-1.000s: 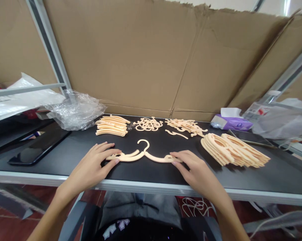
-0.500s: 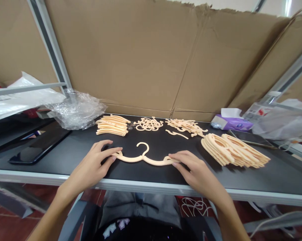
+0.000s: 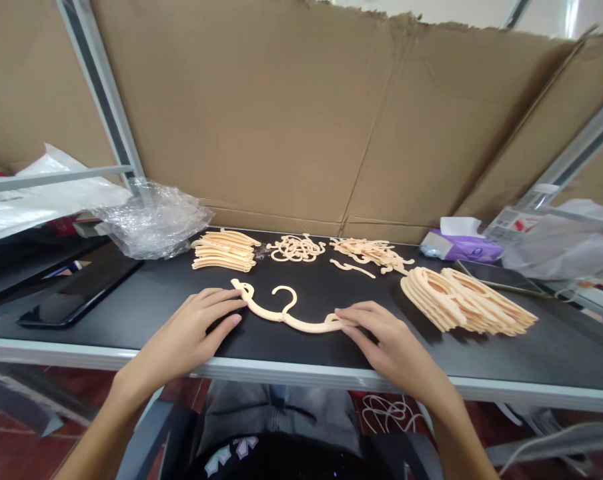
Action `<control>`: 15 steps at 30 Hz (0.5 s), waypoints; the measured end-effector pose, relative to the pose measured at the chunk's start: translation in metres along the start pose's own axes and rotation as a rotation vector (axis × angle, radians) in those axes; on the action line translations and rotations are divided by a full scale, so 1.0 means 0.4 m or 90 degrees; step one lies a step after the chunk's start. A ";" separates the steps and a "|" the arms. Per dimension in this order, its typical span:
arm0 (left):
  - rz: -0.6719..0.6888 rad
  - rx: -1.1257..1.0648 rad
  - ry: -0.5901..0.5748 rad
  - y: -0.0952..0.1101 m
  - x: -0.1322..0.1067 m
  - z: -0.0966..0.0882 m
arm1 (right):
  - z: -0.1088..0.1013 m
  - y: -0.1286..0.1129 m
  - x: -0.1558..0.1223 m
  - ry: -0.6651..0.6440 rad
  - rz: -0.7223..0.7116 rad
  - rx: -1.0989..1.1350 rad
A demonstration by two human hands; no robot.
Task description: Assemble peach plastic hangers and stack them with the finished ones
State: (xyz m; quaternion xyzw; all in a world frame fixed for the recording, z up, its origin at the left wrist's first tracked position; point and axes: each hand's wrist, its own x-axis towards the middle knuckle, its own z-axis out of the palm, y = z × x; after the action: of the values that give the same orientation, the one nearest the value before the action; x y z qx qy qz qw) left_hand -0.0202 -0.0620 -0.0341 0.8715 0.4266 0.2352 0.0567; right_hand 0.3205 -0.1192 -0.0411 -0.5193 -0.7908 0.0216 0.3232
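A peach plastic hanger (image 3: 286, 315) lies on the black table (image 3: 301, 350) in front of me, its hook pointing away and its left arm swung toward the back. My right hand (image 3: 389, 340) pinches the hanger's right end against the table. My left hand (image 3: 194, 330) rests flat with fingers stretched out, the index fingertip just beside the hanger's left arm; I cannot tell if it touches.
Along the back lie a stack of curved arms (image 3: 224, 250), a pile of hooks (image 3: 296, 248) and loose pieces (image 3: 369, 252). A fanned stack of hangers (image 3: 464, 300) sits right. A dark tablet (image 3: 76, 293), plastic wrap (image 3: 151, 220), a tissue pack (image 3: 456, 245) and a cardboard wall (image 3: 301, 120) surround them.
The hanger's left arm has swung away from me, out from under my left fingers. My left hand has let go and lies open; my right hand stays on the right end.
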 end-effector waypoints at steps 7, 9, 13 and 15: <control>0.040 -0.025 -0.128 0.037 0.038 -0.008 | -0.002 -0.002 0.015 -0.059 -0.043 0.041; 0.080 -0.051 -0.177 0.068 0.065 -0.006 | 0.000 -0.001 0.019 -0.073 -0.047 0.051; 0.179 -0.083 -0.228 0.122 0.119 0.018 | 0.002 0.002 0.022 -0.079 -0.055 0.056; 0.212 -0.095 -0.236 0.135 0.141 0.031 | 0.002 0.001 0.021 -0.071 -0.059 0.058</control>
State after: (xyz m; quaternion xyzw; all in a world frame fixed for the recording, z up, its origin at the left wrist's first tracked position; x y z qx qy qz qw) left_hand 0.0539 -0.0514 -0.0084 0.9513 0.2410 0.1086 0.1584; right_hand 0.3181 -0.1118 -0.0379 -0.4648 -0.8289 0.0713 0.3029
